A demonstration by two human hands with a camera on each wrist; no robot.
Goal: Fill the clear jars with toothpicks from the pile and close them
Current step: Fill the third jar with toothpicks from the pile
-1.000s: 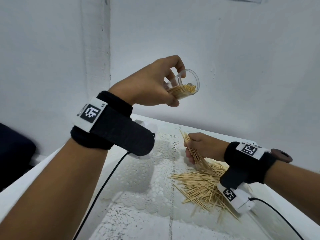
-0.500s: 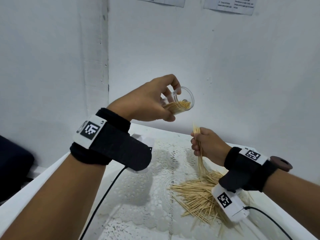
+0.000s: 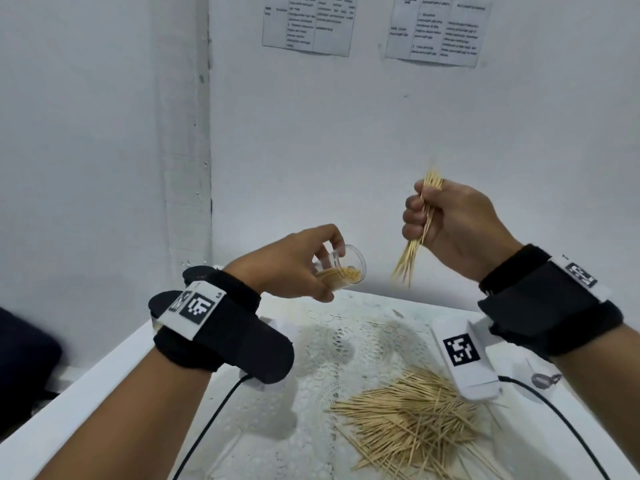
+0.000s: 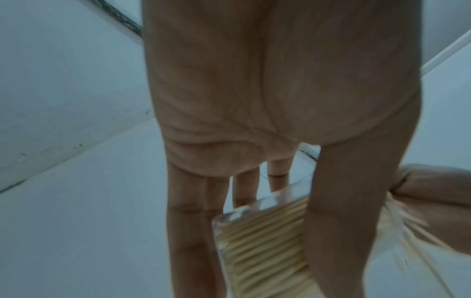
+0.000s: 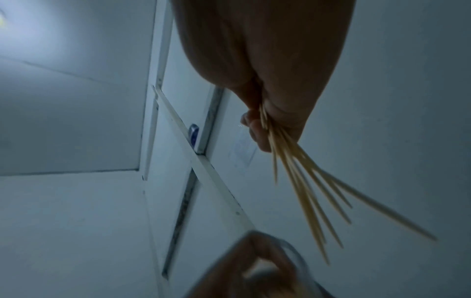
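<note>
Past the pile (image 3: 412, 420) on the table (image 3: 114, 362), the left hand (image 3: 291, 265) grips the tilted, part-filled jar (image 3: 341, 268) aloft — beyond, the right hand (image 3: 453, 226) pinches a toothpick bundle (image 3: 415, 244), loading underway — next, aligning tips with the mouth.

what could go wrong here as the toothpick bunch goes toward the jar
1. The toothpick bunch in the right hand fans out at its lower tips, so some may miss the small mouth of the clear jar and drop.
2. The left hand holds the jar tilted on its side, mouth toward the bunch; toothpicks already inside could slide out.
3. Both are held in the air, above the table, so strays may scatter beyond the pile.
</note>
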